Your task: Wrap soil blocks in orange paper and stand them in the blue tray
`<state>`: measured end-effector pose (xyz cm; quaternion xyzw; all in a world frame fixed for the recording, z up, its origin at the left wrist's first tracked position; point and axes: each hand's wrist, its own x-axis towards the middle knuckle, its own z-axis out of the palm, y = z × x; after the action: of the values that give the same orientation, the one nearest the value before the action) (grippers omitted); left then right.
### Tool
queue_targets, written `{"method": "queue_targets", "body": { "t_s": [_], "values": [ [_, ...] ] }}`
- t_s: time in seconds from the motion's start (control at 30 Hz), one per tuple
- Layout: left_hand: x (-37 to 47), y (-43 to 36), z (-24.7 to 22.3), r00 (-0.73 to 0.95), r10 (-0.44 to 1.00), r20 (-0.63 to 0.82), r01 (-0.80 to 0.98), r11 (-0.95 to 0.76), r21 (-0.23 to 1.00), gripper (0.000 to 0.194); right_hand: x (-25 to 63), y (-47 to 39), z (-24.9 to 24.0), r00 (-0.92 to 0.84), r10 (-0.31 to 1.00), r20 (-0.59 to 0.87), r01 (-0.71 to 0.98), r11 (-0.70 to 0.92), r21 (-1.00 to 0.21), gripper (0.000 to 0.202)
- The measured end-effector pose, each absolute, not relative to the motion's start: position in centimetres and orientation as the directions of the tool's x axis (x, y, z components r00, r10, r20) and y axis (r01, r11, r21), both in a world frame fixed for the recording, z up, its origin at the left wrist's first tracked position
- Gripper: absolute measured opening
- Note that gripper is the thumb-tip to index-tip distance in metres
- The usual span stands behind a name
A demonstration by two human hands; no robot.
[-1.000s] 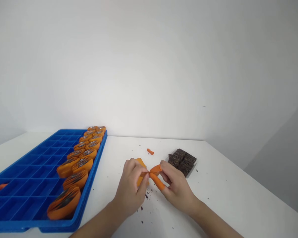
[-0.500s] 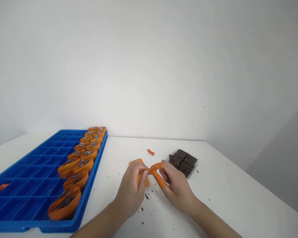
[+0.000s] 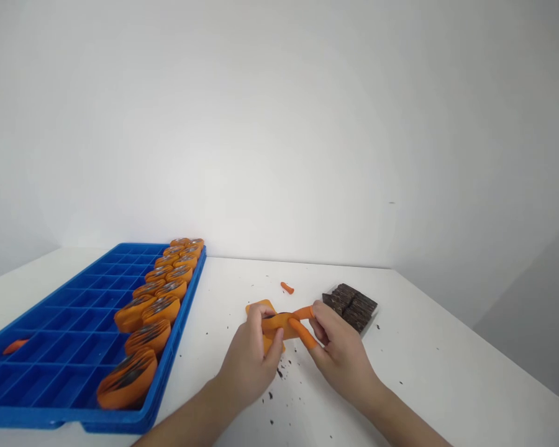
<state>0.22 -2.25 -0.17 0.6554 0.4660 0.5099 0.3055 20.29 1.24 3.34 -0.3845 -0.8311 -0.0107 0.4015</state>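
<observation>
Between my two hands is a small orange packet (image 3: pixel 279 323), with a dark edge showing along its top. My left hand (image 3: pixel 246 360) pinches its left end between thumb and fingers. Orange finger cots cover the thumb and index finger of my right hand (image 3: pixel 345 354), whose tips close on the packet's right end. Beneath the hands, partly hidden, a stack of flat orange pieces (image 3: pixel 261 306) lies on the white table (image 3: pixel 223 279). Dark brown shredded blocks (image 3: pixel 356 304) sit in a shallow clear container just beyond my right hand.
At the left stands a blue compartment tray (image 3: pixel 74 298). Orange folded bundles (image 3: pixel 161 308) with dark edges fill compartments along its right side. A loose orange finger cot (image 3: pixel 287 288) lies behind my hands; another small orange piece (image 3: pixel 15 346) is in the tray. Dark crumbs (image 3: pixel 279 373) dot the table.
The packet has gone from a thin strip seen edge-on to a wider, rounded face. Both hands keep hold of it. The whole view has shifted slightly.
</observation>
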Motion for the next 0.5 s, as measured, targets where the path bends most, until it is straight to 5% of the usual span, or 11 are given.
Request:
{"method": "queue_targets", "body": {
  "t_s": [0.5],
  "values": [
    [0.42,-2.4,0.28,0.045,0.944,0.326,0.255,-0.327,0.91,0.047,19.89,0.87,3.73,-0.386,0.654,0.65,0.645,0.696,-0.317,0.038]
  ]
}}
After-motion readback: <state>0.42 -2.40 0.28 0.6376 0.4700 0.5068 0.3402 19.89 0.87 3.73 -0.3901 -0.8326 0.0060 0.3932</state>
